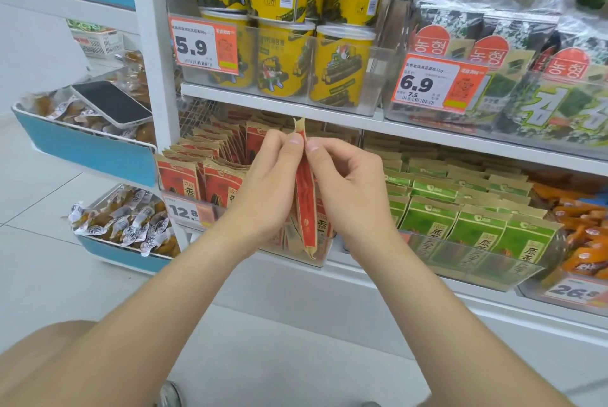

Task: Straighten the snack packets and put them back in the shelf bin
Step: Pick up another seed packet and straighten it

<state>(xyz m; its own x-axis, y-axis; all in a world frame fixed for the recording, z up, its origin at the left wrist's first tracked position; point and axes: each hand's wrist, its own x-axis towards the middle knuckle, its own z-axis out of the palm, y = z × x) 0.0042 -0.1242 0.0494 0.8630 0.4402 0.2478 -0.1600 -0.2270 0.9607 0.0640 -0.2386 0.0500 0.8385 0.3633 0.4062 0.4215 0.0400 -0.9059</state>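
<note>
Left hand (268, 186) and right hand (350, 191) both pinch one red packet (305, 206) near its top seam, thumbs meeting across it. The packet is upright and edge-on to the camera, in front of the clear shelf bin (324, 252), its lower end close to the bin's front wall. Best handled by running the pinch down both faces to flatten creases, then lowering it straight toward 12 o'clock, label facing like the red row (184, 173) at 10 o'clock and clear of the green packets (477, 229) at 3 o'clock.
</note>
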